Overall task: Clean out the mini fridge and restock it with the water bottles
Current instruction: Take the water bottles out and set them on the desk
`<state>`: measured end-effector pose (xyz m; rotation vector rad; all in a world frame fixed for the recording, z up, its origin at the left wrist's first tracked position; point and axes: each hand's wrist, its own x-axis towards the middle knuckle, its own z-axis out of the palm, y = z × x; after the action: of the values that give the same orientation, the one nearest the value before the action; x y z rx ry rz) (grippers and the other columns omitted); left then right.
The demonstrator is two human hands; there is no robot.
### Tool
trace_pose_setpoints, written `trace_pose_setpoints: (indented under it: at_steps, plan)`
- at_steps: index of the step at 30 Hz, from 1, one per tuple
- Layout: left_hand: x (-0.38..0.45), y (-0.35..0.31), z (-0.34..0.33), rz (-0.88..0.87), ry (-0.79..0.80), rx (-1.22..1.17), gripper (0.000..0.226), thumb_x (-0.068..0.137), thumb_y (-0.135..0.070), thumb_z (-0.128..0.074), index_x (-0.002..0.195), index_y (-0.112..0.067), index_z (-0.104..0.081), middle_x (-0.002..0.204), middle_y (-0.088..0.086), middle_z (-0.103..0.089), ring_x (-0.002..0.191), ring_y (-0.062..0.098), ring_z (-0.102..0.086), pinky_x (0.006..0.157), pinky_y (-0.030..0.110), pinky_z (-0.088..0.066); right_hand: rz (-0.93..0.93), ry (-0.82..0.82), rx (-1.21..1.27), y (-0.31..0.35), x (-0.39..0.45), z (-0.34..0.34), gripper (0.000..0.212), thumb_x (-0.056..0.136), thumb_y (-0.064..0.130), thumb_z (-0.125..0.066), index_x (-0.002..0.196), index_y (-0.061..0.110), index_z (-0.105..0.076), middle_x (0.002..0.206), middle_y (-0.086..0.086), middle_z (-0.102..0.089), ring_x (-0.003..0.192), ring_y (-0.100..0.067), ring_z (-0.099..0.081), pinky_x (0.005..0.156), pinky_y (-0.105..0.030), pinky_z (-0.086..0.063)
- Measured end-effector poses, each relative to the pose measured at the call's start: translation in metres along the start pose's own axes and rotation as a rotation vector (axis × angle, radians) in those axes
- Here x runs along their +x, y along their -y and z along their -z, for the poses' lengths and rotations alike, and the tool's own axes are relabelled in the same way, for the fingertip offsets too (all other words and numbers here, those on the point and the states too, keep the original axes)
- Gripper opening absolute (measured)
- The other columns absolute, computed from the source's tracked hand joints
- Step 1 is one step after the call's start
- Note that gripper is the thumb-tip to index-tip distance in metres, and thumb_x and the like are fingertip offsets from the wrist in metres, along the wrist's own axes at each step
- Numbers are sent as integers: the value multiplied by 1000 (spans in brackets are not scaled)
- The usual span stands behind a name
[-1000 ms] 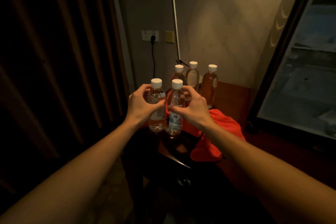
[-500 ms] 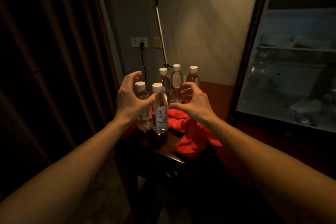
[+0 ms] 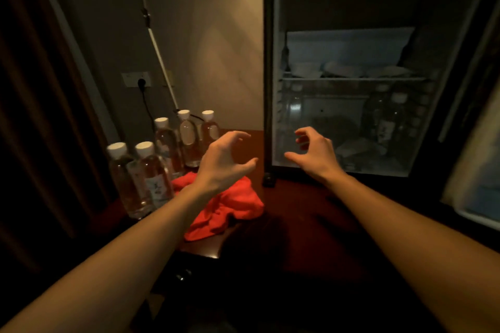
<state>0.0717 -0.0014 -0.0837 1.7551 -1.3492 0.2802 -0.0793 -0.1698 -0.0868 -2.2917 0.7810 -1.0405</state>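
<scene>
The mini fridge (image 3: 267, 67) stands open on the right, with a wire shelf (image 3: 351, 79) and dim bottles (image 3: 387, 119) inside below it. Several white-capped water bottles stand on the dark wooden table at left, two in front (image 3: 143, 178) and three behind (image 3: 186, 138). My left hand (image 3: 224, 159) hovers with fingers spread above a red cloth (image 3: 230, 208), right of the bottles, holding nothing. In front of the fridge's lower opening my right hand (image 3: 313, 154) is also spread and empty.
The fridge door (image 3: 473, 170) hangs open at the far right. A dark curtain (image 3: 40, 116) fills the left side. On the back wall a socket with a black plug (image 3: 140, 82) sits beside a thin leaning pole (image 3: 159, 48). The table's front edge (image 3: 200, 251) ends below the cloth.
Both hands have let go of the two front bottles and swung right towards the fridge. The view has turned right, bringing the open fridge to the centre.
</scene>
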Motion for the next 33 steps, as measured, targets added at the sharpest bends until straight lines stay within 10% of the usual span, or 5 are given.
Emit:
trace_pose_setpoints:
  at_steps: [15, 19, 23, 33]
  plan:
    - [118, -41, -162, 199, 120, -218, 80, 77, -26, -77, 147, -17, -40, 135, 3, -58, 125, 15, -53, 97, 20, -41, -242, -92, -83, -104, 80, 71, 50, 79, 22, -73, 126, 14, -57, 122, -9, -65, 114, -25, -60, 92, -28, -45]
    - [147, -38, -188, 294, 102, -284, 96, 81, -20, -76, 155, -19, -15, 155, 5, -33, 140, 21, -35, 100, 17, -30, -247, -400, -120, -117, 87, 79, 48, 81, 25, -66, 125, 12, -52, 124, -15, -59, 116, -33, -55, 95, -39, -46]
    - [177, -37, -210, 388, -33, -190, 101, 81, -19, -76, 154, -5, -8, 161, 16, -14, 148, 30, -18, 117, 31, -21, -310, -740, -211, -129, 81, 85, 60, 82, 26, -68, 129, -3, -44, 133, -25, -47, 127, -40, -43, 103, -38, -31]
    - [215, -36, -243, 620, -196, 9, 92, 82, -31, -73, 152, -11, -17, 157, 18, -19, 143, 36, -23, 113, 47, -24, -393, -806, -324, -130, 98, 76, 57, 84, 29, -66, 133, 8, -45, 133, -17, -40, 120, -39, -43, 97, -44, -38]
